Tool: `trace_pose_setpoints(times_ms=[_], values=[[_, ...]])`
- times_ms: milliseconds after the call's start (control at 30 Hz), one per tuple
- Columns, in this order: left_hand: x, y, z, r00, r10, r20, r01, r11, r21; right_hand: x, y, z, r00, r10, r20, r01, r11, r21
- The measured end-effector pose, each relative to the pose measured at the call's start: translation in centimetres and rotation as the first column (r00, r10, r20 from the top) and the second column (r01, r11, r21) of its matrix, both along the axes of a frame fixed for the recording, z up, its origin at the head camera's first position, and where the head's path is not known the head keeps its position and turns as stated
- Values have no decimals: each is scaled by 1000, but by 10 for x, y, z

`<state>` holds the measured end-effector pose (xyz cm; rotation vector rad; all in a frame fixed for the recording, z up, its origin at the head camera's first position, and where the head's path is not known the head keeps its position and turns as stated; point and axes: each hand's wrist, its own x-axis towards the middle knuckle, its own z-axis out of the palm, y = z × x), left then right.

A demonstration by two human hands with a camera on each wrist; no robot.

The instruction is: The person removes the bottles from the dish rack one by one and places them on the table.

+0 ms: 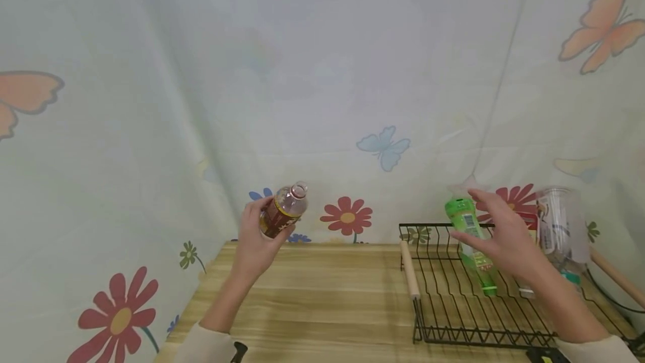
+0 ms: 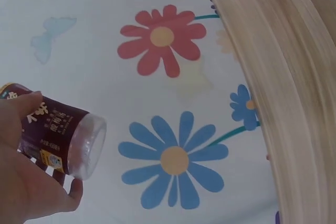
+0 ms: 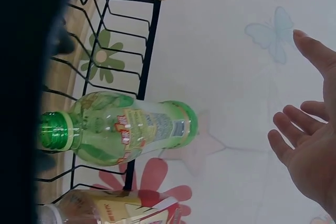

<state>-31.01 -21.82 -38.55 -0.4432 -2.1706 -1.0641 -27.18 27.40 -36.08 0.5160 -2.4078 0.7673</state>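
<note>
In the head view my left hand grips a clear plastic bottle with a dark red label, held tilted above the table's back left. Its open mouth shows no cap; the left wrist view shows its clear base. My right hand is over the black wire rack, thumb and fingers spread. Beside its fingers a green plastic bottle leans neck down in the rack. The right wrist view shows a gap between that hand and the green bottle.
More bottles stand neck down at the rack's right, among them a large clear one and one with a red and yellow label. The rack has wooden handles. A flowered curtain hangs behind the wooden table.
</note>
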Motion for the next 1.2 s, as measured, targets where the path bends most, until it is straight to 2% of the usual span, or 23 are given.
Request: trace_pose_setpoints(times_ms=[200, 367, 500, 633, 767, 967, 1200], values=[[-11, -21, -11, 1000, 15, 15, -16, 996, 86, -3, 11, -8, 996, -22, 84, 25, 999, -35], [-19, -36, -21, 997, 55, 46, -61, 987, 146, -6, 17, -15, 987, -55, 154, 62, 997, -47], [-24, -45, -31, 993, 82, 90, -98, 975, 197, -8, 19, -24, 984, -77, 160, 83, 996, -29], [-29, -54, -43, 982, 90, 166, -134, 952, 276, -11, 21, -35, 989, -72, 130, 75, 997, -23], [-33, -63, -56, 967, 104, 234, -182, 923, 339, -15, 25, -45, 985, -76, 157, 78, 997, -11], [-38, -75, -73, 944, 145, 295, -249, 901, 354, -18, 31, -56, 972, -60, 227, 58, 998, 19], [-47, -86, -92, 929, 173, 327, -291, 887, 359, -21, 33, -64, 969, -80, 234, 78, 997, 21]])
